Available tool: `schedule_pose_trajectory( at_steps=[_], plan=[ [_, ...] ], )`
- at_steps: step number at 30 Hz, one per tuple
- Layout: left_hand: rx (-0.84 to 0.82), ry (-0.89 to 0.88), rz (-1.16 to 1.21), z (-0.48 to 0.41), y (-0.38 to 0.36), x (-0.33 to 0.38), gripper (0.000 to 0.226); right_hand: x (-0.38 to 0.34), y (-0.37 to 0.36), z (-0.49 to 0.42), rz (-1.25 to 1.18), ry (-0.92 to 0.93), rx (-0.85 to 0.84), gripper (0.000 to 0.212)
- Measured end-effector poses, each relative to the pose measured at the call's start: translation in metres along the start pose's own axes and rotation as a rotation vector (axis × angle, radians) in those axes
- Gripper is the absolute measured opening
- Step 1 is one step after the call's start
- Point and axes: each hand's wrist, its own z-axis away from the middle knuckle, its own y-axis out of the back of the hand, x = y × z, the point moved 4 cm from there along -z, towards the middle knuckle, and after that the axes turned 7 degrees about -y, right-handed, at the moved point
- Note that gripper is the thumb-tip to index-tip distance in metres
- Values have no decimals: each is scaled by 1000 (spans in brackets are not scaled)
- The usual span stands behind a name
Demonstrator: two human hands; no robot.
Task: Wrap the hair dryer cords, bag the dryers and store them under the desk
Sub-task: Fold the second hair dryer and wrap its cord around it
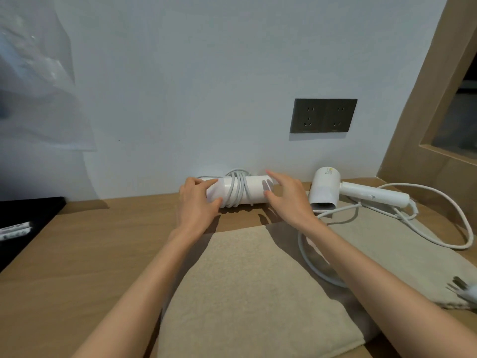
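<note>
A white hair dryer (pixel 254 191) lies on the wooden desk (pixel 90 251) against the wall, folded, with its grey-white cord (pixel 237 188) wound round its middle. My left hand (pixel 197 202) grips its left end, thumb under and fingers over. My right hand (pixel 286 196) hovers at its right end with fingers spread and straight. A second white hair dryer (pixel 324 188) lies to the right, handle (pixel 374 196) pointing right, its cord (pixel 451 241) loose in loops over the beige bags, plug (pixel 464 289) at the right edge.
Two beige cloth bags (pixel 247 288) lie flat on the desk in front of me. A dark double wall socket (pixel 324 115) sits above the dryers. A black tray (pixel 23 223) with small white packets is at the left. A wooden cabinet side (pixel 426 130) rises at the right.
</note>
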Motion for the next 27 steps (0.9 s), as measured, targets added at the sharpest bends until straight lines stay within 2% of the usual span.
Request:
schedule_pose_trajectory(
  at_steps=[4, 9, 13, 19, 27],
  plan=[
    [-66, -100, 16, 5, 4, 38, 46, 12, 40, 19, -131, -81, 65, 43],
    [-227, -276, 16, 17, -22, 99, 50, 54, 90, 32, -63, -162, 160, 37],
    [-318, -361, 7, 19, -58, 139, 51, 96, 118, 27, 10, -274, 157, 37],
    [-430, -298, 23, -3, -121, 168, 51, 138, 133, 8, 233, -270, 107, 38],
    [-491, -215, 103, -32, -177, 168, 54, 174, 125, -20, 479, -235, 2, 35]
  ],
)
